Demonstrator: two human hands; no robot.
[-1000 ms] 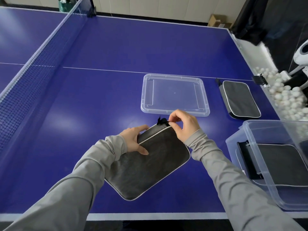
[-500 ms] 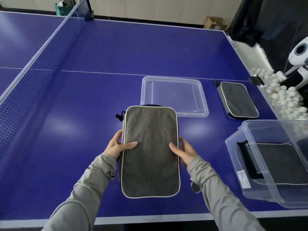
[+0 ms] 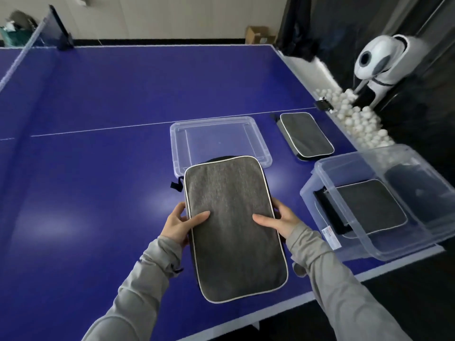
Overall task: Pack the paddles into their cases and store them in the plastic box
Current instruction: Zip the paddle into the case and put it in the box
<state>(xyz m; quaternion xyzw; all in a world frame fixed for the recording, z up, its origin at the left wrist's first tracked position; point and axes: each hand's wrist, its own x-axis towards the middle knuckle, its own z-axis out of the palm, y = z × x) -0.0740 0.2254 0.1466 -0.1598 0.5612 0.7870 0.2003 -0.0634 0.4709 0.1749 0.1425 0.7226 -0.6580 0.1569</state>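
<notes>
Both hands grip the grey case (image 3: 234, 225) by its long edges, left hand (image 3: 181, 223) and right hand (image 3: 279, 221), above the table (image 3: 98, 168); the box (image 3: 384, 203) sits right, at the table's edge.

grey white-piped case (image 3: 234, 225), blue table (image 3: 98, 168)

Plastic box (image 3: 349, 200) sticker (image 3: 330, 239): print illegible.

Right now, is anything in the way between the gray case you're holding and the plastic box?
Nothing visible. Both hands, left hand and right hand, hold the gray case. The plastic box sits open to its right, lid off, one case already inside.
</notes>
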